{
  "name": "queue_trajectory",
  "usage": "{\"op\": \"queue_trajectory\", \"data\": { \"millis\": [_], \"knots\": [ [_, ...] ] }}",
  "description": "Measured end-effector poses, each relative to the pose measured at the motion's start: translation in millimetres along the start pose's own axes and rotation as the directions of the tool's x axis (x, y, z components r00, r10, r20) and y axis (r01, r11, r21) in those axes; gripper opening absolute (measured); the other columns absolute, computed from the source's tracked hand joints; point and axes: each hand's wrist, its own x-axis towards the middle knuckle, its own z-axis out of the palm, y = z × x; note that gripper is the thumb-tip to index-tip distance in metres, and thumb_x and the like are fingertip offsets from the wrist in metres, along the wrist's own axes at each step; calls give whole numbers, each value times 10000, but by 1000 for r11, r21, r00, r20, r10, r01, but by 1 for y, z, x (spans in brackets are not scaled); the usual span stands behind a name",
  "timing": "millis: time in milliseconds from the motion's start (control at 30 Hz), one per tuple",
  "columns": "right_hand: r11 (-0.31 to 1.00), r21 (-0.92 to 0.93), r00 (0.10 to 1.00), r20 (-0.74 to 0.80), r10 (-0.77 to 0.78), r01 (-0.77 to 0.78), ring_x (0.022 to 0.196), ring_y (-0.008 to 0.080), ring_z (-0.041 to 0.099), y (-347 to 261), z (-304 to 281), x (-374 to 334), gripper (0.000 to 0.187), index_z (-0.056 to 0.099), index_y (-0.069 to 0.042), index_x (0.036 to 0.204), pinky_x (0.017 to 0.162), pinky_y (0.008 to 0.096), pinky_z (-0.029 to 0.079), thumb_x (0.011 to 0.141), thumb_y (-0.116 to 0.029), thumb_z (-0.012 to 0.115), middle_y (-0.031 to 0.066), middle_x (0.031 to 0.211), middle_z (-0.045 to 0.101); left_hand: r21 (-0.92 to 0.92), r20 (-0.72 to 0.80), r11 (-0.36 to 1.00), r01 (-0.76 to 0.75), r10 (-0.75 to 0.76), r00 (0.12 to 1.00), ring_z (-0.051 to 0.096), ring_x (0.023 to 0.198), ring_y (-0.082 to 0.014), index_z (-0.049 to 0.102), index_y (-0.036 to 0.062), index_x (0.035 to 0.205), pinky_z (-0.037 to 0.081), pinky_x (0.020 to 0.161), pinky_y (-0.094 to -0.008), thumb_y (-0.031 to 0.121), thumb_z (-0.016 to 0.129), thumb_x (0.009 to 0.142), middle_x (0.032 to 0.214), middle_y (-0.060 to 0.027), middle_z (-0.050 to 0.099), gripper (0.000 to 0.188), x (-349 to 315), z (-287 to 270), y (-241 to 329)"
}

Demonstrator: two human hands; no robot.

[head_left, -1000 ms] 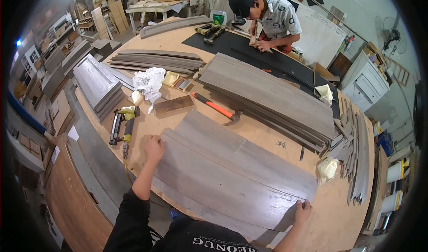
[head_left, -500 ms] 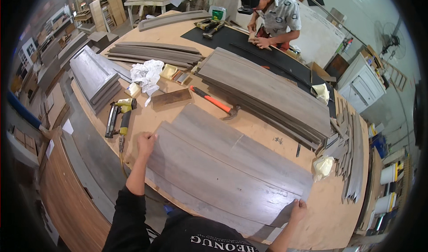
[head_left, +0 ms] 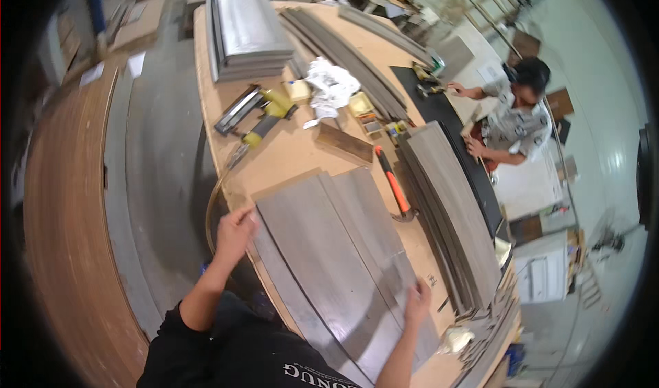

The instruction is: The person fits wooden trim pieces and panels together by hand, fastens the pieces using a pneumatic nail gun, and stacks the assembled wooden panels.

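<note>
Grey wood-grain boards (head_left: 329, 251) lie side by side and partly overlapping on the workbench in front of me. Beside the left end of the middle board, my left hand (head_left: 235, 237) has its fingers a little apart, slightly blurred. My right hand (head_left: 417, 303) is over the far board toward its right end, fingers loosely extended, and its shadow falls across the boards. Whether either hand touches a board is hard to make out. A hammer (head_left: 392, 182) with an orange and black handle lies beyond the boards. Left of it rests a brown wood block (head_left: 344, 145).
A yellow-black nail gun (head_left: 264, 117) with a hose lies at the bench's left edge. White crumpled cloth (head_left: 331, 86) sits near it. Stacked grey panels (head_left: 250, 28) and long boards (head_left: 449, 216) flank the work area. Across the bench, another person (head_left: 518, 117) handles a small piece.
The view has swung, so the bench appears turned clockwise. My right hand has left the boards' right-end corner and sits farther in over them. My left hand has eased off its corner.
</note>
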Motion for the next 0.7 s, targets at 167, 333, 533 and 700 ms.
{"op": "queue_trajectory", "data": {
  "millis": [167,333,533,700],
  "knots": [
    [971,238,852,502,-151,32,1006,251,604,-136,147,56,435,611,-20,1192,901,360,464,828,-244,693,170,1097,627,39,54,998,-45,43,998,649,688,-202,467,-55,1313,503,655,-303,154,633,845,898,-129,636,538,-45,25,-29],
    [982,184,867,481,-133,49,1028,244,603,-164,199,74,401,622,4,1173,919,334,457,840,-210,681,168,1134,615,311,118,950,-40,3,993,595,930,-304,414,-17,1349,487,791,-414,264,649,818,1045,-143,561,645,-46,31,-2],
    [973,226,884,461,-72,-39,1063,225,592,-166,200,75,410,615,45,1163,939,322,446,835,-188,692,143,1154,613,420,79,896,-145,124,989,614,728,-277,363,-73,1356,502,664,-387,247,658,801,1028,-159,532,705,-49,37,-8],
    [957,261,876,483,-14,-128,1068,204,583,-163,197,77,425,596,64,1178,939,315,443,834,-165,698,138,1169,613,485,110,862,-148,108,988,606,807,-342,317,-69,1371,513,650,-427,257,663,778,1059,-188,498,760,-52,43,-3]
  ]
}}
